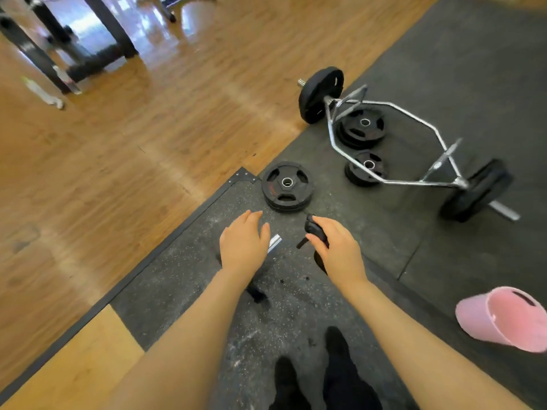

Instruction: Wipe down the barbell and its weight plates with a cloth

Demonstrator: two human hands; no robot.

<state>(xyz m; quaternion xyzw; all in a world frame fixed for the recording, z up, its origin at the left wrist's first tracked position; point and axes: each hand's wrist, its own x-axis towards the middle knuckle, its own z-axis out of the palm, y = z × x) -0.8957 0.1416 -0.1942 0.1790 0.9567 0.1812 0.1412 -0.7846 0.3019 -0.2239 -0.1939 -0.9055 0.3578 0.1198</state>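
Right fingers (321, 229) around black clip (313, 232)

Bar end (274, 242) largely hidden under left hand (244, 245); pink bucket (509, 318) edge-cropped.

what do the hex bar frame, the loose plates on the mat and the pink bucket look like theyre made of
Hex bar frame: bare or chromed steel, going by its bright silver sheen. Loose plates: matte black, probably rubber-coated, with a shiny metal ring at the centre hole. Pink bucket: smooth, evenly coloured, most likely moulded plastic.
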